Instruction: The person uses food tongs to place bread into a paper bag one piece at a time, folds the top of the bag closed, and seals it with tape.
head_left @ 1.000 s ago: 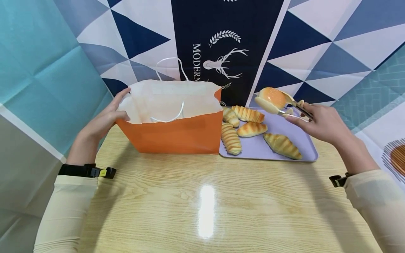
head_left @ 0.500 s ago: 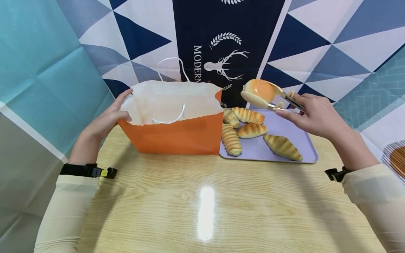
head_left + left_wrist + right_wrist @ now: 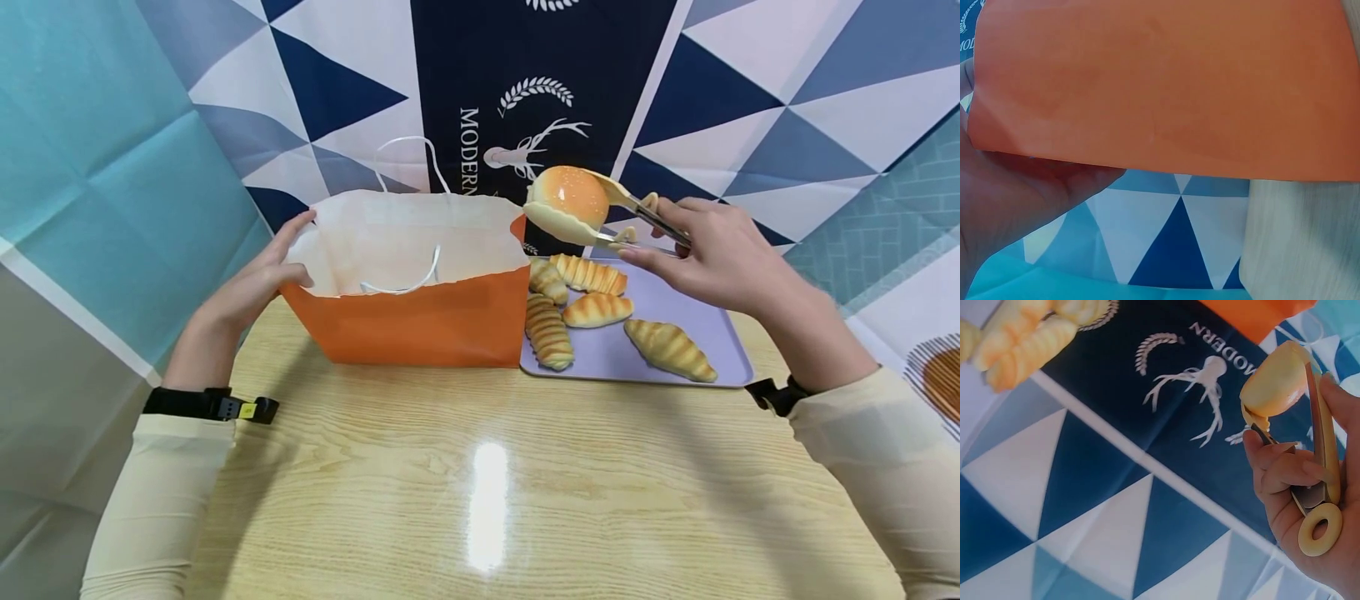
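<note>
My left hand (image 3: 258, 279) holds the left rim of an orange paper bag (image 3: 427, 321), thumb at its front corner and fingers at the back one. The bag stands with its mouth wide, showing a white lining and white string handles. In the left wrist view the orange side panel (image 3: 1166, 81) hides part of that hand. My right hand (image 3: 720, 250) grips cream-and-metal tongs (image 3: 660, 221), whose ends clasp a sesame bun (image 3: 570, 196). The bun is up in the air beside the bag's right rim, over the back left of the lilac tray (image 3: 690, 296).
Several bread rolls lie on the tray, among them a ridged roll (image 3: 549, 332) close to the bag and a croissant (image 3: 670, 348) at the front. A patterned cloth wall (image 3: 480, 50) rises right behind. The wooden table (image 3: 375, 467) stretches toward me.
My right hand has carried the tongs and bun leftward and slightly up, from over the tray to near the bag's right rim. My left hand stays on the bag.
</note>
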{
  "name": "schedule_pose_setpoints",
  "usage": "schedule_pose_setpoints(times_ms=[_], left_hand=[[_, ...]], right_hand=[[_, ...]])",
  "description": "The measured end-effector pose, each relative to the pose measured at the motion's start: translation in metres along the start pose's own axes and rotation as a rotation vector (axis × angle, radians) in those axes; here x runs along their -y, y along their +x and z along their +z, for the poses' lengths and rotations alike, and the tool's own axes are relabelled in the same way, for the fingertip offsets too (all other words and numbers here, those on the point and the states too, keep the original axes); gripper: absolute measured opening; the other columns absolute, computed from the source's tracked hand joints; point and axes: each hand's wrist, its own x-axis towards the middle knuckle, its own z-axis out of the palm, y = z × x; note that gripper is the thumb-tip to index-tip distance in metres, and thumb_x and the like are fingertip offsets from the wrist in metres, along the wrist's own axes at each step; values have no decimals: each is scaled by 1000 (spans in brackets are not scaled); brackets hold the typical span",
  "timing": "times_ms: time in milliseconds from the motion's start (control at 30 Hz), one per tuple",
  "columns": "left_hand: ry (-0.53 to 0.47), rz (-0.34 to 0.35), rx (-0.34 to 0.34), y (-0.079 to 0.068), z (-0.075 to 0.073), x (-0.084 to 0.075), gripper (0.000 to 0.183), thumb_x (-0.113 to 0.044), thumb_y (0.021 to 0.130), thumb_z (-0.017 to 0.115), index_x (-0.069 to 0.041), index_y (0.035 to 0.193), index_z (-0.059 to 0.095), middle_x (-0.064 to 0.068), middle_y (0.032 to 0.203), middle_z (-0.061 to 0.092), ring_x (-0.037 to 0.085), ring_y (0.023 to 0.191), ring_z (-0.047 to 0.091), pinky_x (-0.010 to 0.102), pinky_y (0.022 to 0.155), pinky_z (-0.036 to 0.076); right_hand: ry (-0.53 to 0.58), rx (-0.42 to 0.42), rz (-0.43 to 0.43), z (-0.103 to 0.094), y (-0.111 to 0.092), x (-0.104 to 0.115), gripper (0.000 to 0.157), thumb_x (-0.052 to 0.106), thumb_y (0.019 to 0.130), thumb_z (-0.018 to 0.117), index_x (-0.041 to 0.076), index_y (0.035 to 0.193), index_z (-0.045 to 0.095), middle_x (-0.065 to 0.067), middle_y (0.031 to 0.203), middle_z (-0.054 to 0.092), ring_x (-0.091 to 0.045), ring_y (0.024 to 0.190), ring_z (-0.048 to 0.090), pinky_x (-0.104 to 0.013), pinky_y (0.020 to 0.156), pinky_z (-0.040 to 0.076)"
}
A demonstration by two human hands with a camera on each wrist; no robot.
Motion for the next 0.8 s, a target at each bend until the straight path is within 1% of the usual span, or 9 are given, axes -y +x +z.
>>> schedule_pose_setpoints(times_ms=[67, 167, 300, 367, 467, 533, 567, 700, 800], left_hand=[[1, -1, 0, 0, 0, 0, 88, -1, 88, 44, -33, 159, 2, -6, 163, -12, 24, 144, -2, 68, 111, 11], [-6, 0, 2, 1, -1, 1, 89, -1, 88, 44, -33, 159, 2, -5, 163, -10, 25, 144, 2, 67, 111, 12], [-16, 4, 7, 1, -2, 2, 90, 0, 87, 44, -33, 159, 2, -5, 163, -10, 25, 143, 3, 67, 111, 11], [-15, 2, 9, 1, -2, 2, 90, 0, 87, 45, -33, 159, 2, -6, 163, -12, 24, 144, 0, 68, 111, 9], [-9, -3, 10, 1, -2, 2, 91, -1, 87, 45, -34, 159, 2, -7, 163, -13, 25, 144, -2, 69, 111, 8], [-7, -5, 10, 1, -2, 2, 91, -1, 86, 45, -34, 159, 2, -6, 163, -13, 26, 143, -3, 69, 111, 8], [-8, -5, 11, 1, -2, 2, 91, -2, 86, 45, -34, 159, 2, -6, 163, -12, 26, 143, -2, 69, 111, 8], [-11, 4, 13, 1, -3, 3, 90, -2, 87, 45, -33, 159, 2, -7, 163, -13, 25, 143, -2, 69, 111, 8], [-12, 8, 13, 0, -4, 3, 90, -1, 87, 45, -34, 159, 3, -8, 163, -13, 23, 143, -4, 69, 111, 7]], right_hand=[[-1, -5, -19, -1, 4, 7, 72, 45, 90, 65, -2, 143, 50, -14, 94, 60, -20, 58, 51, -37, 51, 39], [3, -23, -49, -1, 10, 17, 65, 46, 90, 66, 2, 136, 58, -11, 92, 60, -20, 60, 51, -38, 52, 41], [17, -39, -95, 1, 19, 29, 52, 47, 89, 67, 7, 121, 63, -7, 85, 58, -19, 59, 49, -37, 54, 41], [27, -44, -117, 2, 22, 35, 54, 48, 88, 67, 9, 124, 64, -5, 84, 57, -18, 58, 48, -36, 53, 41], [43, -37, -143, 3, 27, 43, 63, 49, 88, 67, 7, 134, 61, -6, 86, 59, -18, 58, 49, -36, 54, 43], [49, -22, -147, 4, 29, 48, 71, 51, 88, 65, 6, 142, 54, -7, 90, 60, -18, 59, 50, -35, 55, 44], [50, -14, -147, 4, 31, 51, 73, 52, 89, 65, 5, 143, 52, -7, 91, 60, -18, 59, 51, -35, 56, 44], [49, 10, -151, 5, 37, 61, 77, 55, 89, 62, 3, 145, 50, -9, 95, 61, -18, 59, 51, -35, 58, 42], [54, 27, -161, 8, 42, 68, 78, 56, 89, 61, 2, 145, 50, -10, 98, 62, -18, 59, 52, -34, 58, 43]])
